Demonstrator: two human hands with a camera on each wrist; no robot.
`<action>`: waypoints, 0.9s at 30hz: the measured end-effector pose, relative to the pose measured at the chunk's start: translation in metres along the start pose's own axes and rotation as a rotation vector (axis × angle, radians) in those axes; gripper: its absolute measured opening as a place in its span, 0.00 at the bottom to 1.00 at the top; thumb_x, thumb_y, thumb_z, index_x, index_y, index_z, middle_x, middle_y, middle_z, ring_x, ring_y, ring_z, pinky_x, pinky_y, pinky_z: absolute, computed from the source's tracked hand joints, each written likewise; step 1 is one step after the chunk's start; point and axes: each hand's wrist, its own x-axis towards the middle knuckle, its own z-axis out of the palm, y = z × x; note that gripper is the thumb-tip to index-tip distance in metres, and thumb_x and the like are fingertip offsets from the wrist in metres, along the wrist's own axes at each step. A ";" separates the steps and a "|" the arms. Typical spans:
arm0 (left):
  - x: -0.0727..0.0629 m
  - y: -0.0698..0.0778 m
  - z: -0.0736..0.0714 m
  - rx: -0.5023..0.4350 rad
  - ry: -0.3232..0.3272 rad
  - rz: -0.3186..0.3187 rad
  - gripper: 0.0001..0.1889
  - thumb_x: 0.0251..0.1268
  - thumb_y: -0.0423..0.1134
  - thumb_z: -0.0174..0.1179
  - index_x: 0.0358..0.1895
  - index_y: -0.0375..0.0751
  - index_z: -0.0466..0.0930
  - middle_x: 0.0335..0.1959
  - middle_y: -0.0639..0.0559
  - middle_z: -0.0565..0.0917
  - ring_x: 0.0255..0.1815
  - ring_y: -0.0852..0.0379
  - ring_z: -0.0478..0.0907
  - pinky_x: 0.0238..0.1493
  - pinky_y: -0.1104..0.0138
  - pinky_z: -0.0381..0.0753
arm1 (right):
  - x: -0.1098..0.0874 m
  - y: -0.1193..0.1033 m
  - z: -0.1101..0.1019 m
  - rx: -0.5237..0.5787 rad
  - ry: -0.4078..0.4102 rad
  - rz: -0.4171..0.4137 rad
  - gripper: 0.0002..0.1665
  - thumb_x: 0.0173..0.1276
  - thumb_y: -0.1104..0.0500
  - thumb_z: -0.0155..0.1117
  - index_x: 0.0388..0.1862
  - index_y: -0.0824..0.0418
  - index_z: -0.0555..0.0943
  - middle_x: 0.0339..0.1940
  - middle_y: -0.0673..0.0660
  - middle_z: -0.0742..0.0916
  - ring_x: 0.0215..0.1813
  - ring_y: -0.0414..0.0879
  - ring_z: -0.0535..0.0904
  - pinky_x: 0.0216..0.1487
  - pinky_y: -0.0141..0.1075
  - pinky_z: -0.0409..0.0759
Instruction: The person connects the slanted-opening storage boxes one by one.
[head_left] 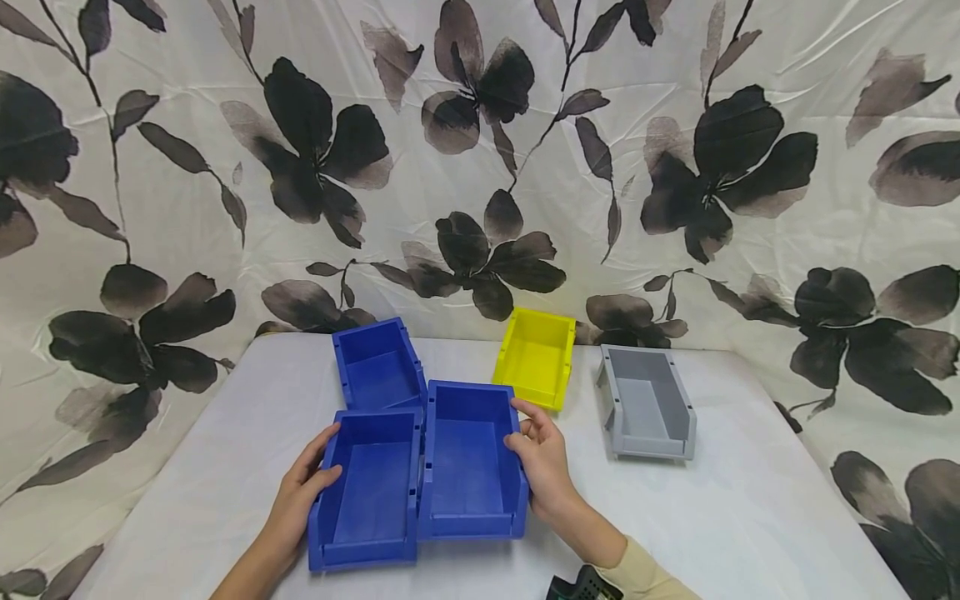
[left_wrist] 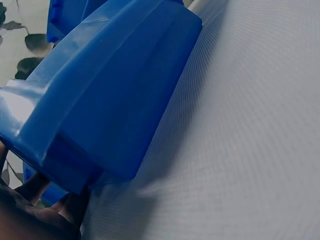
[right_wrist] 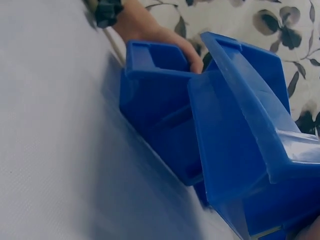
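Two blue plastic storage bins stand side by side in the head view. My left hand (head_left: 285, 512) grips the outer side wall of the left blue bin (head_left: 371, 496), thumb over its rim. On the other side, my right hand (head_left: 546, 467) holds the right blue bin (head_left: 472, 467) by its right wall near the back corner. The bins meet along their inner walls, the right one set slightly farther back. In the left wrist view, the left bin's side (left_wrist: 115, 95) fills much of the picture. The right wrist view has the right bin (right_wrist: 230, 135) nearest.
A third blue bin (head_left: 378, 367) sits behind the left bin, against or very near it. Farther back is a yellow bin (head_left: 534, 358), and a grey bin (head_left: 651, 408) stands to the right. White cloth (head_left: 217, 467) covers the table; a floral curtain (head_left: 585, 192) hangs behind.
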 end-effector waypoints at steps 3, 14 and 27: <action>0.000 0.000 0.000 0.001 -0.002 0.001 0.30 0.73 0.38 0.52 0.76 0.50 0.56 0.78 0.43 0.46 0.77 0.39 0.36 0.69 0.39 0.39 | 0.000 0.000 0.000 -0.006 -0.004 -0.009 0.33 0.59 0.73 0.54 0.66 0.63 0.70 0.28 0.53 0.73 0.28 0.42 0.70 0.28 0.29 0.71; -0.001 0.002 0.003 -0.024 -0.004 -0.016 0.31 0.74 0.39 0.51 0.77 0.50 0.54 0.78 0.45 0.45 0.77 0.41 0.37 0.69 0.40 0.40 | 0.001 0.000 0.002 -0.130 0.011 -0.054 0.32 0.59 0.73 0.54 0.65 0.63 0.71 0.30 0.54 0.71 0.27 0.43 0.66 0.29 0.29 0.66; -0.001 0.001 0.002 -0.053 -0.016 0.000 0.30 0.75 0.38 0.49 0.77 0.49 0.54 0.78 0.44 0.44 0.77 0.41 0.35 0.69 0.40 0.37 | 0.001 -0.015 0.009 -0.366 -0.084 -0.145 0.33 0.70 0.67 0.48 0.74 0.57 0.62 0.22 0.51 0.69 0.20 0.42 0.61 0.21 0.30 0.58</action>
